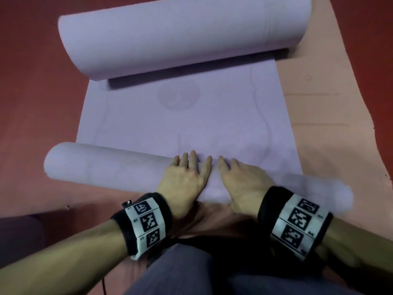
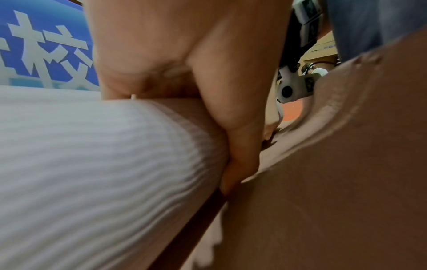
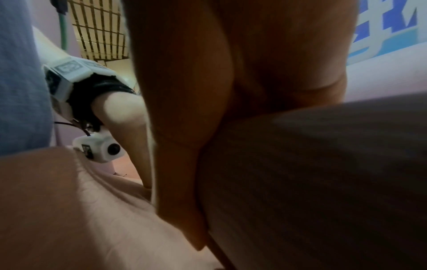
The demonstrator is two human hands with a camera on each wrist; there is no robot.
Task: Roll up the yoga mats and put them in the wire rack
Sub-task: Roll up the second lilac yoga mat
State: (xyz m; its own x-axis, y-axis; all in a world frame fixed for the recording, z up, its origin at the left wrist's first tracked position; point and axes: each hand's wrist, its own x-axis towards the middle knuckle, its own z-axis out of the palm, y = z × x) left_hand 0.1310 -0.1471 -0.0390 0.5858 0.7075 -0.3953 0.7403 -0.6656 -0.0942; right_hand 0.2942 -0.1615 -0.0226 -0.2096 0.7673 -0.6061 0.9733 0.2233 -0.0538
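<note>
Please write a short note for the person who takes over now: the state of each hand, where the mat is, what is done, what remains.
Left hand and right hand: fingers straight, pressing side by side on the near roll; no grip.
The purple mat lies over a pink mat on the red floor. Its far end is also curled.
Done: rolling is started.
Left: finish rolling, roll the pink mat, put both in the wire rack.

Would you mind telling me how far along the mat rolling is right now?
Done: the near end of the purple mat is rolled. In hand: the left hand and right hand press flat on that roll. Left: the flat middle, the far curl, the pink mat underneath, and racking; the wire rack stands behind.
</note>
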